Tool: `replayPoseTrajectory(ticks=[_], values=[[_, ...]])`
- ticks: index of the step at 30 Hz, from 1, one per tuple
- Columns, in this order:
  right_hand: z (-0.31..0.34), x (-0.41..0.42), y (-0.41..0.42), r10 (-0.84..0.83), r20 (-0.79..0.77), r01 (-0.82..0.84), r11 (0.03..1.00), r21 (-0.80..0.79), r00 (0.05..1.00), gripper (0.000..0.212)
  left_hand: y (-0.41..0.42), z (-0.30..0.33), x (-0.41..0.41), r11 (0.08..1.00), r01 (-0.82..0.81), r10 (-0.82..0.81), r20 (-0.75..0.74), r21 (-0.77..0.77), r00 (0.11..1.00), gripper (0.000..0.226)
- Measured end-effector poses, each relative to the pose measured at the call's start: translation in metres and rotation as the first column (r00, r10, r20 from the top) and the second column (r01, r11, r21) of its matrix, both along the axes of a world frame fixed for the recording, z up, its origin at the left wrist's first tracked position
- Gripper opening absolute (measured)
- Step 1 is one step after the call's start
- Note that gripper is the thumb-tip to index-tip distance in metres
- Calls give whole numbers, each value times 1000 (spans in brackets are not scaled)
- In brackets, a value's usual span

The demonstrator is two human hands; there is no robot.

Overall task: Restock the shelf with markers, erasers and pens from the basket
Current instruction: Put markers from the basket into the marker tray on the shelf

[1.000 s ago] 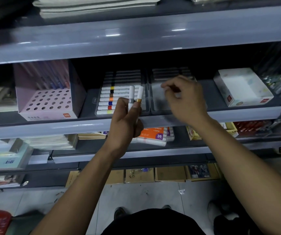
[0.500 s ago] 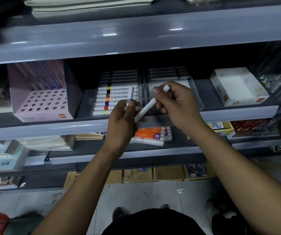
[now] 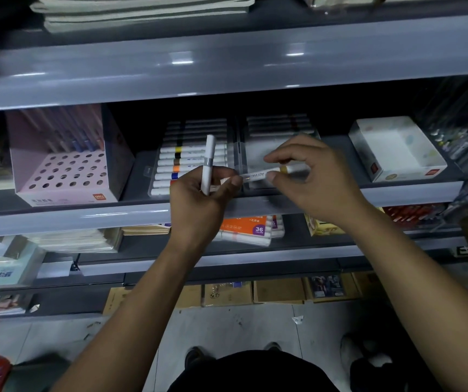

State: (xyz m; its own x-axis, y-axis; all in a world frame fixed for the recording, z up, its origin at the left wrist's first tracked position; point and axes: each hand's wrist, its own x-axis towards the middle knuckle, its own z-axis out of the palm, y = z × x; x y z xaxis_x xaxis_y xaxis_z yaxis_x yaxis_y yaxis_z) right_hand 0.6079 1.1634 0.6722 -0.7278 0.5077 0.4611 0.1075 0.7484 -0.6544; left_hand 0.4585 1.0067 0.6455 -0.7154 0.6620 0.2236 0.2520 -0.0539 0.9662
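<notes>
Holding one white marker [image 3: 208, 165] upright in my left hand [image 3: 196, 202], fingers curled round its lower half, I stand at the front lip of the middle shelf [image 3: 57, 219]. My right hand [image 3: 309, 179] pinches a second marker [image 3: 272, 173], the one with the yellow band, between thumb and forefinger; it lies level, and its left end touches my left fingertips. Both hands hover just in front of that shelf edge. Past the edge sit two clear trays side by side: the left tray [image 3: 153, 190] is filled with markers lying crosswise, the right tray [image 3: 258, 188] looks mostly bare at its near end, with a few markers at the back. I judge I am mid-placement, about to lay the yellow-banded marker into the right tray. That calls for keeping it level and crosswise, lowering it behind the tray's front wall, then letting go. The basket is not in view.
</notes>
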Motion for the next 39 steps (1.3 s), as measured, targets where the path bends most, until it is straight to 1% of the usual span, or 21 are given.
replayPoseTrajectory(ticks=[5,9,11,14,15,17,19,22,25,28,29,33,36,39], values=[[8,-5,-4,52,141,-88,961,263,989,23,6,-1,4,999,-36,36,-56,-9,998,11],[12,-7,-2,50,209,-134,903,408,977,23,8,-2,5,999,-45,44,-46,-3,998,9],[13,-8,1,19,233,-128,877,463,972,21,8,-3,4,998,-59,58,-50,-36,997,5],[12,-8,11,-54,240,-68,879,473,969,16,6,-7,-1,985,-135,124,-99,-110,987,17],[11,-9,15,-79,248,-46,886,462,966,15,5,-8,-2,981,-149,133,-132,-122,982,17],[10,-12,26,-128,266,-3,897,443,955,17,3,-11,-4,976,-162,132,-198,-144,971,8],[9,-18,37,-198,275,58,895,443,941,20,1,-14,-5,969,-172,124,-253,-178,960,8],[7,-30,53,-337,311,159,862,482,889,22,-2,-19,-4,957,-179,105,-302,-230,948,17],[5,-43,64,-424,361,189,824,534,831,24,-3,-20,-4,950,-191,104,-324,-247,940,26],[2,-52,70,-411,408,165,841,516,815,19,-2,-18,-3,945,-201,107,-338,-259,935,39],[1,-54,70,-401,432,148,847,510,808,17,-2,-17,-4,941,-202,102,-343,-270,934,40],[-2,-58,70,-400,464,128,849,513,790,16,-3,-18,-5,943,-188,91,-332,-275,939,31],[-2,-58,70,-403,469,123,845,521,786,18,-2,-18,-5,943,-195,96,-339,-270,936,31],[-2,-58,71,-389,505,102,857,505,770,21,-1,-19,-5,940,-200,95,-349,-277,932,31]])
